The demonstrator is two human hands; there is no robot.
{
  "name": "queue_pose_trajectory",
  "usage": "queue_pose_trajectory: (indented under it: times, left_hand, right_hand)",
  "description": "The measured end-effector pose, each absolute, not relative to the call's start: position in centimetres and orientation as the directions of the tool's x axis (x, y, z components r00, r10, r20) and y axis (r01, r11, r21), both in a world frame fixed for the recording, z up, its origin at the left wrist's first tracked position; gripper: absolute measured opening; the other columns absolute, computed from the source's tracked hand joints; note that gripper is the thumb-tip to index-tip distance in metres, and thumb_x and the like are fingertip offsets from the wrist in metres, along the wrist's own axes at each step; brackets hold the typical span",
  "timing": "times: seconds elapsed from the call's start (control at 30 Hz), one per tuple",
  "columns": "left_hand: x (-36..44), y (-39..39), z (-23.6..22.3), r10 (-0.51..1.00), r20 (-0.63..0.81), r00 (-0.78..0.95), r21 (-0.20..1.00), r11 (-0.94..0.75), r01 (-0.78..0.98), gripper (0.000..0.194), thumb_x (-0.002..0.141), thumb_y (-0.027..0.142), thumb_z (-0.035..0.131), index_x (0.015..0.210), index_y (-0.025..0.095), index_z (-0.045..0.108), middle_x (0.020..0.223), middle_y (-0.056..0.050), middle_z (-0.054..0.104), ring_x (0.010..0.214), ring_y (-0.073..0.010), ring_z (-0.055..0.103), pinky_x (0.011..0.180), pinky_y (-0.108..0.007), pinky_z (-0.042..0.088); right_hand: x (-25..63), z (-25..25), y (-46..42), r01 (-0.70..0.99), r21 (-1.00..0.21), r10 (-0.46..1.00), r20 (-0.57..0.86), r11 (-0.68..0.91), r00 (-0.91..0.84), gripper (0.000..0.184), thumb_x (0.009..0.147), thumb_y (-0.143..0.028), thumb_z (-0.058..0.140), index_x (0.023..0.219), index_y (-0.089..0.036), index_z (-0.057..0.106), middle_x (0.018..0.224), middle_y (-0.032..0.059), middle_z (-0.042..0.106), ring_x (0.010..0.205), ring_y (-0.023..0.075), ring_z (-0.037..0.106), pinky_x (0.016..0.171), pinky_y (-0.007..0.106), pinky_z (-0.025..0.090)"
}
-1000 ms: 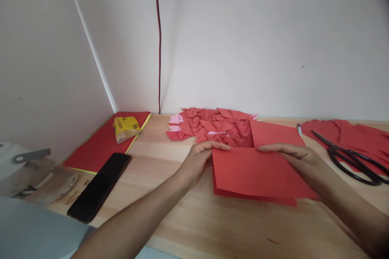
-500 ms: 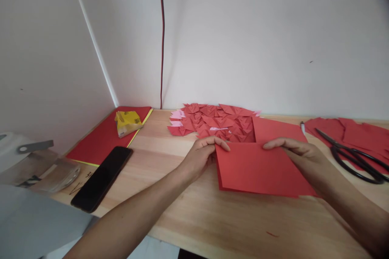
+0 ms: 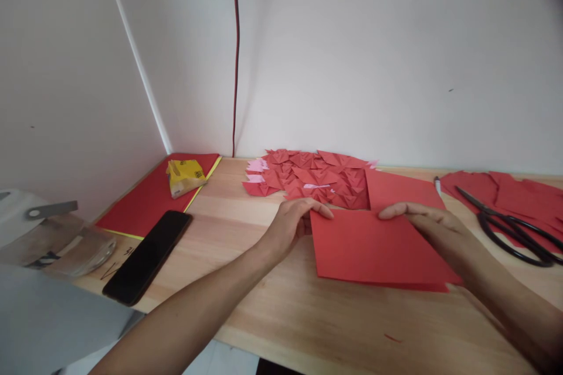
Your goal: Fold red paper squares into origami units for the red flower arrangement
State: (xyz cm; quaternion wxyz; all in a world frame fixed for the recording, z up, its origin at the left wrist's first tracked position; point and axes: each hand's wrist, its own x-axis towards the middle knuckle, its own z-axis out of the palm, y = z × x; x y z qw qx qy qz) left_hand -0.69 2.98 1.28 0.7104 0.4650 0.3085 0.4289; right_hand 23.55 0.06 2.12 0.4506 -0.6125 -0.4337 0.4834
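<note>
Between my two hands is a folded sheet of red paper (image 3: 373,249), its layers showing at the near edge. My left hand (image 3: 297,220) pinches its far left corner, with the index finger bent over the edge. On the far right side my right hand (image 3: 424,222) grips it, the fingertips on the top layer and the thumb hidden. Just behind lies another flat piece of red paper (image 3: 402,187). Many folded red paper pieces (image 3: 316,176), some with pink parts, lie in overlapping rows beyond my left hand.
Black-handled scissors (image 3: 505,225) rest by red paper pieces (image 3: 523,193) at right, near a white pen (image 3: 437,186). Leftward are a phone (image 3: 148,258), a yellow packet (image 3: 185,177) on red sheets (image 3: 141,199), and a clear container (image 3: 83,252). A cable (image 3: 236,58) hangs along the wall.
The folded paper's near edges have shifted slightly, and its left edge sits a little further left. Both hands keep their hold, with the right fingertips moved slightly left.
</note>
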Motion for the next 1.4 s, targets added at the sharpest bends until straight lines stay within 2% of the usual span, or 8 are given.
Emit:
queue_pose_trajectory:
  times: [0.13,0.27,0.37,0.5,0.73,0.93,1.13,1.4]
  left_hand:
    - [-0.6,3.0,1.2,0.9,-0.025,0.435,0.971,0.126,-0.204,0.014,0.078,0.027,0.064,0.083,0.014,0.066,0.077,-0.001,0.06,0.068,-0.0103,0.051,0.067,-0.022,0.037]
    - [-0.6,3.0,1.2,0.893,0.012,0.45,0.992,0.044,-0.115,0.016,0.083,0.029,0.058,0.091,0.016,0.059,0.073,0.001,0.056,0.061,-0.0094,0.048,0.061,-0.022,0.035]
    - [-0.6,2.7,1.3,0.857,0.008,0.515,0.998,0.023,-0.055,0.019,0.087,0.031,0.054,0.102,0.019,0.052,0.069,0.003,0.052,0.055,-0.0092,0.044,0.056,-0.021,0.032]
    - [-0.4,1.9,1.4,0.833,-0.01,0.553,0.995,-0.046,0.087,0.022,0.091,0.03,0.048,0.111,0.022,0.048,0.068,0.003,0.051,0.054,-0.0095,0.043,0.053,-0.021,0.029]
    - [0.3,1.0,1.7,0.805,-0.023,0.593,0.977,-0.108,0.185,0.026,0.091,0.03,0.047,0.116,0.023,0.049,0.064,0.005,0.048,0.053,-0.0091,0.043,0.05,-0.02,0.027]
    - [0.4,1.6,1.5,0.797,-0.088,0.597,0.996,0.075,0.047,0.04,0.086,0.033,0.058,0.121,0.019,0.048,0.062,0.005,0.052,0.054,-0.0096,0.05,0.054,-0.02,0.037]
    - [0.1,2.2,1.0,0.836,-0.097,0.541,0.981,0.172,-0.09,0.047,0.07,0.032,0.078,0.109,0.014,0.06,0.092,-0.007,0.067,0.078,-0.0142,0.063,0.075,-0.027,0.047]
    - [0.6,1.7,1.2,0.847,-0.065,0.527,0.988,0.129,-0.086,0.033,0.069,0.043,0.077,0.077,0.011,0.068,0.078,-0.005,0.067,0.071,-0.0126,0.059,0.069,-0.025,0.044]
  right_hand:
    - [24.2,1.5,0.6,-0.123,-0.943,0.95,-0.312,-0.309,0.004,0.018,0.074,-0.038,0.061,0.073,-0.021,0.066,0.066,0.0045,0.068,0.058,0.0197,0.062,0.053,0.029,0.047]
    - [24.9,1.1,1.0,0.213,-0.976,0.999,-0.045,-0.05,0.027,0.031,0.087,-0.051,0.052,0.083,-0.023,0.066,0.083,0.005,0.069,0.078,0.0205,0.064,0.071,0.029,0.049]
    - [24.6,1.7,0.6,0.515,-0.853,0.996,0.081,0.087,-0.033,0.036,0.09,-0.053,0.047,0.092,-0.023,0.066,0.1,0.0077,0.07,0.096,0.0248,0.063,0.087,0.034,0.046]
    - [22.9,2.7,-0.2,0.665,-0.711,0.97,0.113,0.229,-0.214,0.037,0.09,-0.052,0.046,0.085,-0.023,0.068,0.095,0.0053,0.071,0.089,0.0241,0.063,0.079,0.034,0.047]
    - [20.4,2.8,-1.0,0.696,-0.665,0.944,0.041,0.271,-0.328,0.03,0.09,-0.046,0.049,0.082,-0.025,0.069,0.075,0.0002,0.07,0.064,0.0168,0.06,0.059,0.027,0.044]
    - [21.2,2.5,-0.7,0.588,-0.807,0.985,-0.058,0.052,-0.165,0.038,0.086,-0.054,0.053,0.07,-0.021,0.065,0.067,0.0004,0.066,0.06,0.0168,0.058,0.049,0.025,0.041]
    - [22.6,2.0,0.1,0.211,-0.959,0.966,-0.144,-0.189,0.213,0.036,0.074,-0.059,0.066,0.075,-0.023,0.066,0.072,0.0007,0.067,0.059,0.0179,0.059,0.048,0.026,0.046]
    - [21.9,1.2,-0.2,-0.069,-0.975,0.955,-0.221,-0.211,0.198,0.024,0.076,-0.051,0.07,0.08,-0.028,0.066,0.082,0.0001,0.071,0.071,0.0203,0.065,0.057,0.029,0.054]
